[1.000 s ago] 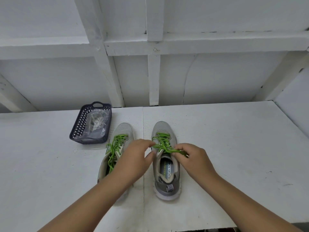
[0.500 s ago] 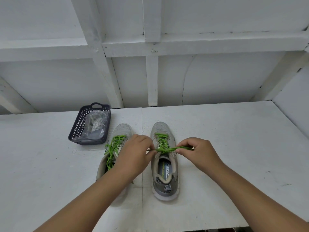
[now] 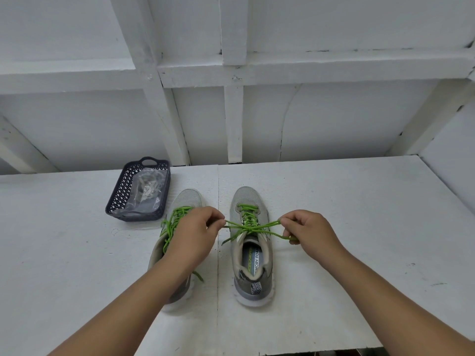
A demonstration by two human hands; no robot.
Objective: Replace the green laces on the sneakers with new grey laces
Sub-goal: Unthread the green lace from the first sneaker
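Two grey sneakers stand side by side on the white table, toes pointing away. The right sneaker (image 3: 253, 253) carries a green lace (image 3: 248, 222) whose two ends are stretched out sideways over the tongue. My left hand (image 3: 195, 232) pinches the lace's left end, and it hovers over the left sneaker (image 3: 187, 199), hiding much of it. My right hand (image 3: 308, 231) pinches the right end, with a short tail of lace poking out below the fingers. The left sneaker's own green lace (image 3: 174, 217) stays threaded. Grey laces in a clear bag (image 3: 146, 191) lie in the basket.
A dark perforated plastic basket (image 3: 120, 199) sits at the back left of the table (image 3: 359, 227). A white panelled wall with beams rises just behind. The table's front edge runs near the bottom of the view, and a side wall closes in at far right.
Both hands have drawn apart, pulling the right sneaker's green lace ends out sideways. The bow that was bunched between the fingers is now stretched into long strands.
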